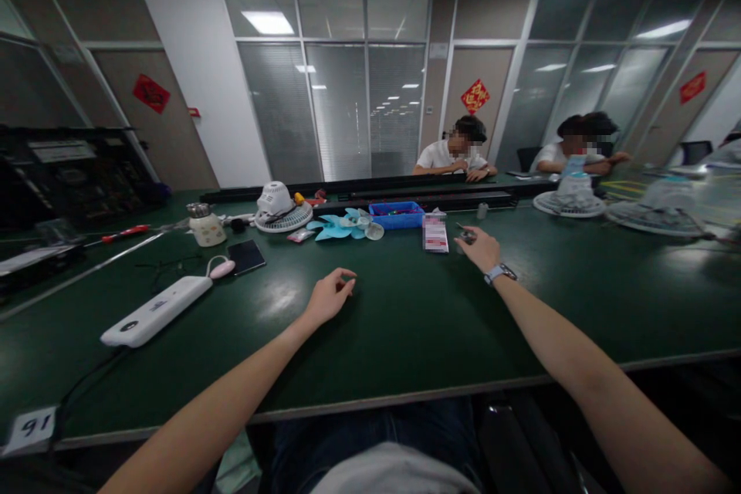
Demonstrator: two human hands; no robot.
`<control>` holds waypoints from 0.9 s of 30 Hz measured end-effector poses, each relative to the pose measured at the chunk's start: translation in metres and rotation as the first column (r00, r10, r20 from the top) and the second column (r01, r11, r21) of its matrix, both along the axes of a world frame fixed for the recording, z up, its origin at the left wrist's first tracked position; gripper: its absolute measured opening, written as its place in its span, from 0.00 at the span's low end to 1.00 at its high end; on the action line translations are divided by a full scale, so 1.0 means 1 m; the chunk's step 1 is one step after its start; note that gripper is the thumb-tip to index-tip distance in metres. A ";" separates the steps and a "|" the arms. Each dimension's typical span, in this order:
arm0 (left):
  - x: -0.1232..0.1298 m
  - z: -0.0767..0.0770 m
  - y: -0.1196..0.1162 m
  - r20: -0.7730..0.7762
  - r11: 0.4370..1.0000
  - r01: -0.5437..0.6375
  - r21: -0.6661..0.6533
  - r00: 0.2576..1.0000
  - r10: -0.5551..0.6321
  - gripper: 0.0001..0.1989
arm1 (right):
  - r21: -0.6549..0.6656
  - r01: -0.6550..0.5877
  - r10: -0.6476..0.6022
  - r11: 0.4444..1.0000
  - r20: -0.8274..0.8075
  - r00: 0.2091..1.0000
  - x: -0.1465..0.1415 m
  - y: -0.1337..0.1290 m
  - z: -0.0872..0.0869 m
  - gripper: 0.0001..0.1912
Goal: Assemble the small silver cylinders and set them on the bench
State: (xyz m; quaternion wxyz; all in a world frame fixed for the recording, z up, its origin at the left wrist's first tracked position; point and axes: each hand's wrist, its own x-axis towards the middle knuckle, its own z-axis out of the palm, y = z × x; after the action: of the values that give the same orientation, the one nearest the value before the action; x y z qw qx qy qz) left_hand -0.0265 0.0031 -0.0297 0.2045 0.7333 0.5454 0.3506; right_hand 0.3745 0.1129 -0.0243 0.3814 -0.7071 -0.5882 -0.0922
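Left hand [331,297] is held just above or on the green tabletop [394,347], contact can't be told; fingers loosely curled, thumb and index apart, nothing seen between them. Right hand [482,249], smartwatch [501,272] worn on its wrist, is extended farther out; its fingertips are placed at a small metallic part [466,235], right of the pink-and-white packet [435,234]. Part is too small and blurred to be identified; whether it is clamped or only touched can't be told. A small grey cylinder [482,211] is seen just beyond that hand. Behind the packet, to the left, a blue bin [399,222] is placed, small coloured pieces held inside. Light-blue fan blades [336,226] are laid left of the bin, a clear disc [375,232] at their right end. Farther left, a white fan housing [275,199] is rested on its grille [283,219]. Black phone [247,256] and long white device [159,312] are laid on the left side. A second white fan [570,198] is placed at right, near two seated co-workers.
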 end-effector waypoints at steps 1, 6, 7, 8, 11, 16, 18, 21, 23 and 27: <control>0.000 0.000 -0.001 0.006 1.000 0.000 0.001 1.000 0.000 0.16 | 0.028 -0.026 0.026 0.999 -0.007 1.000 -0.006 -0.003 0.003 0.24; 0.006 0.003 -0.007 0.039 0.997 0.068 0.036 0.997 -0.069 0.19 | 0.150 -0.390 0.407 0.908 -0.108 0.907 -0.077 -0.039 0.015 0.26; 0.008 0.005 -0.009 0.035 0.995 0.083 0.057 0.996 -0.085 0.20 | 0.162 -0.509 0.529 0.846 -0.132 0.838 -0.095 -0.050 0.015 0.27; 0.010 0.006 -0.011 0.026 0.992 0.096 0.085 0.995 -0.098 0.20 | 0.158 -0.617 0.637 0.771 -0.155 0.755 -0.114 -0.060 0.015 0.27; 0.016 0.011 -0.017 -0.002 0.974 0.123 0.192 0.992 -0.125 0.20 | 0.115 -0.795 0.800 0.595 -0.175 0.574 -0.156 -0.088 0.011 0.29; 0.019 0.014 -0.019 -0.023 0.953 0.142 0.267 0.990 -0.141 0.18 | 0.006 -0.851 0.848 0.524 -0.097 0.522 -0.177 -0.109 0.005 0.27; 0.020 0.012 -0.016 -0.031 0.949 0.145 0.280 0.989 -0.142 0.16 | 0.005 -0.851 0.848 0.525 -0.088 0.523 -0.177 -0.110 0.003 0.27; 0.024 0.010 -0.009 -0.012 0.949 0.118 0.294 0.993 -0.120 0.14 | 0.014 -0.854 0.852 0.520 -0.089 0.517 -0.176 -0.110 0.002 0.28; 0.028 0.009 -0.005 0.008 0.951 0.095 0.294 0.995 -0.102 0.13 | 0.007 -0.855 0.852 0.519 -0.076 0.517 -0.176 -0.110 0.002 0.28; 0.034 0.011 -0.001 0.019 0.953 0.094 0.287 0.994 -0.104 0.10 | -0.010 -0.843 0.842 0.538 -0.049 0.538 -0.178 -0.111 0.002 0.29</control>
State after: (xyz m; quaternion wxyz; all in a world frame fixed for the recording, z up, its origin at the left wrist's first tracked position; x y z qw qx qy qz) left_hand 0.0079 0.0023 -0.0184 0.1230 0.7755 0.4479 0.4275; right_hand 0.1965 0.0016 -0.0221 0.3788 -0.3453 -0.8494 0.1254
